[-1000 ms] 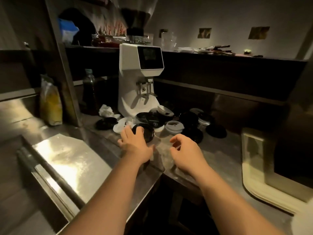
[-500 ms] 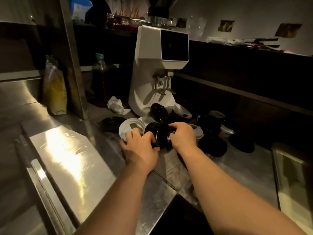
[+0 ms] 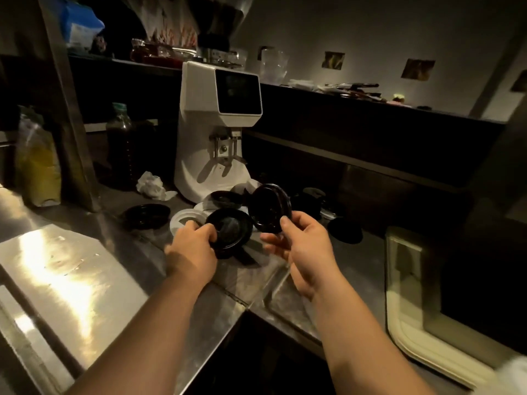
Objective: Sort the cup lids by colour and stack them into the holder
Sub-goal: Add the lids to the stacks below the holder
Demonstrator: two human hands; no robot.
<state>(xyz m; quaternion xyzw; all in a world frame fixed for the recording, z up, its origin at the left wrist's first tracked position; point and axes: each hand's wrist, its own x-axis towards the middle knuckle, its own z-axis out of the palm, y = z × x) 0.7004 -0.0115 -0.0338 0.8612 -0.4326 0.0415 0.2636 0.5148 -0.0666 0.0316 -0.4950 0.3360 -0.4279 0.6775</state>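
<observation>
Left grip pinches a black lid by its near edge, centre frame, over the table. Right grip pinches a second black lid, tilted on edge, just right of it. A white lid and other black lids lie on the table behind, near the white grinder.

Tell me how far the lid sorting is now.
Done: nothing visibly stacked; no holder is in view. In hand: the left hand grips one black lid, the right hand a second black lid. Left: a white lid and other black lids lie mixed on the counter.
</observation>
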